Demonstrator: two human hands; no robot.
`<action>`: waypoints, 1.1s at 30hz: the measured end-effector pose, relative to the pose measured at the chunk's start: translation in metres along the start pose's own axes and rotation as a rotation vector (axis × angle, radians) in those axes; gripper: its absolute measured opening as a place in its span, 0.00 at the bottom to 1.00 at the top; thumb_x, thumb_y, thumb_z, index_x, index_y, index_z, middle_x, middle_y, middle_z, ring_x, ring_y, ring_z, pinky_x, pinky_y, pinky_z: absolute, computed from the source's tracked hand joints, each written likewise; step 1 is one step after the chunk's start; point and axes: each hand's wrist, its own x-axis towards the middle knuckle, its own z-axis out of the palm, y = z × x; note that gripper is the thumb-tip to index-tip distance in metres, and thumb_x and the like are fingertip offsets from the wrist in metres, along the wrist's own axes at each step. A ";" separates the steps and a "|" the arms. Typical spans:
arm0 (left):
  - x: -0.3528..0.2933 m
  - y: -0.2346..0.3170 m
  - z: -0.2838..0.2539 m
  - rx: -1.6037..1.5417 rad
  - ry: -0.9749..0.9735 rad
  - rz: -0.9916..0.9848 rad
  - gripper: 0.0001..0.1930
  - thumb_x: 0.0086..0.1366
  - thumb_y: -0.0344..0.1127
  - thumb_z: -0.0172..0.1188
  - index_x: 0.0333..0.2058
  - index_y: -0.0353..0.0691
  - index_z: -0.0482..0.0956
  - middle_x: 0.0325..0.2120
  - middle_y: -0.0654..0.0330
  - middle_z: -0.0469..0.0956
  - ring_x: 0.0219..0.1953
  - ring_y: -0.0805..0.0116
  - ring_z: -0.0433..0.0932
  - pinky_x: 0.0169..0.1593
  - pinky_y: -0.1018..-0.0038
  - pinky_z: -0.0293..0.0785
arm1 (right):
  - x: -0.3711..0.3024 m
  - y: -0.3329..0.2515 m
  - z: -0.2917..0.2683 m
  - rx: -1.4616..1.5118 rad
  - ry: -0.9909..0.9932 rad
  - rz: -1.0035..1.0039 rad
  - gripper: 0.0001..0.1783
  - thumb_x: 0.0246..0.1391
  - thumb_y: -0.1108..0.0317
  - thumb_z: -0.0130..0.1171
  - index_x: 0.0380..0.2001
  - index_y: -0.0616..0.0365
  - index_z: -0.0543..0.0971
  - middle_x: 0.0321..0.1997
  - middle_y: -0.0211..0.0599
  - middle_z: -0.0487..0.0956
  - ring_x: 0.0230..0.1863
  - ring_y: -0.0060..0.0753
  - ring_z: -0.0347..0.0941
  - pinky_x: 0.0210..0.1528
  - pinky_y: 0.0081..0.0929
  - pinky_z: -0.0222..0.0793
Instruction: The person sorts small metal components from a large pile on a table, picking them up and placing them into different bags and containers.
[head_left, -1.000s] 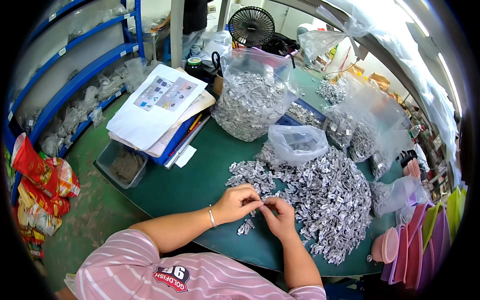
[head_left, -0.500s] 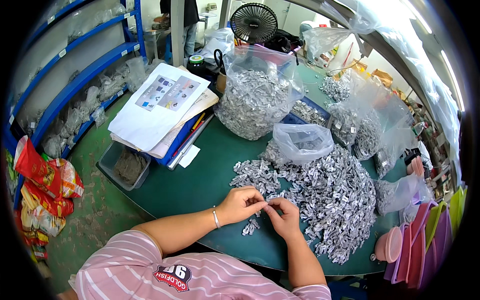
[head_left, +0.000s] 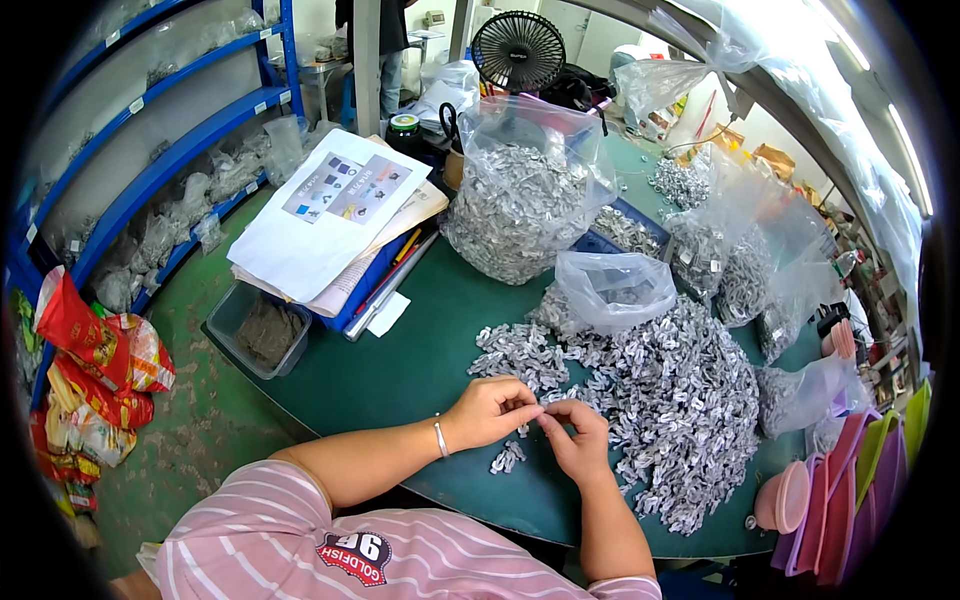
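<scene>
My left hand [head_left: 492, 412] and my right hand [head_left: 580, 440] meet fingertip to fingertip above the near edge of the green table [head_left: 380, 385]. Both are closed in a pinch; whatever lies between the fingertips is too small and covered to make out. Just right of my right hand spreads a big pile of small silver-grey metal parts [head_left: 690, 410]. A lower heap of the same parts [head_left: 518, 355] lies beyond my left hand, and a little cluster [head_left: 508, 457] rests below the fingers. An open clear plastic bag [head_left: 615, 290] sits at the pile's far side.
Behind stands a large clear bag full of metal parts [head_left: 520, 210], near a black fan [head_left: 518, 50]. Papers [head_left: 325, 215] lie on a blue folder at left, beside a plastic tub [head_left: 260, 330]. Pink and purple bins [head_left: 835, 490] border the right edge. Blue shelving [head_left: 170, 150] rises far left.
The whole view has shifted a little, so everything appears slightly farther right and lower. My hands stay pinched together in nearly the same spot over the table.
</scene>
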 end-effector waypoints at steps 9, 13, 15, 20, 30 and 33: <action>0.000 -0.001 0.002 -0.026 -0.035 0.032 0.05 0.56 0.31 0.61 0.27 0.36 0.79 0.21 0.63 0.74 0.21 0.77 0.71 0.24 0.81 0.67 | -0.003 0.003 -0.003 -0.024 0.001 -0.018 0.06 0.44 0.77 0.62 0.27 0.65 0.75 0.24 0.35 0.77 0.26 0.22 0.74 0.30 0.18 0.69; -0.001 -0.005 0.002 -0.020 -0.027 0.006 0.05 0.55 0.32 0.61 0.27 0.36 0.78 0.21 0.61 0.74 0.20 0.75 0.72 0.24 0.80 0.68 | 0.000 0.007 -0.002 -0.043 -0.016 -0.032 0.06 0.44 0.77 0.62 0.27 0.65 0.75 0.24 0.35 0.77 0.25 0.22 0.74 0.29 0.18 0.69; -0.001 -0.004 -0.002 -0.029 -0.015 0.008 0.05 0.55 0.31 0.61 0.27 0.35 0.77 0.22 0.59 0.74 0.20 0.74 0.73 0.25 0.79 0.69 | 0.000 0.008 0.000 -0.045 -0.004 -0.004 0.06 0.43 0.76 0.63 0.26 0.64 0.76 0.24 0.37 0.77 0.25 0.26 0.74 0.29 0.20 0.69; -0.002 0.001 0.006 -0.138 -0.056 -0.032 0.06 0.55 0.30 0.61 0.31 0.36 0.76 0.26 0.62 0.74 0.25 0.76 0.73 0.28 0.81 0.69 | -0.003 0.009 -0.004 -0.005 0.019 0.020 0.05 0.42 0.77 0.62 0.25 0.64 0.76 0.25 0.40 0.78 0.26 0.28 0.74 0.31 0.21 0.70; -0.004 -0.003 0.001 -0.146 -0.056 0.037 0.05 0.56 0.30 0.60 0.30 0.35 0.76 0.26 0.62 0.73 0.26 0.75 0.75 0.29 0.80 0.71 | -0.003 0.015 0.002 0.000 -0.040 -0.041 0.06 0.46 0.80 0.58 0.30 0.64 0.74 0.25 0.31 0.75 0.23 0.17 0.69 0.26 0.15 0.66; -0.002 -0.002 0.005 -0.139 -0.040 0.040 0.05 0.55 0.31 0.61 0.29 0.37 0.76 0.25 0.62 0.73 0.24 0.76 0.72 0.26 0.80 0.68 | -0.008 0.014 -0.002 0.053 0.015 0.038 0.05 0.46 0.79 0.58 0.30 0.64 0.75 0.25 0.34 0.76 0.24 0.20 0.70 0.27 0.16 0.67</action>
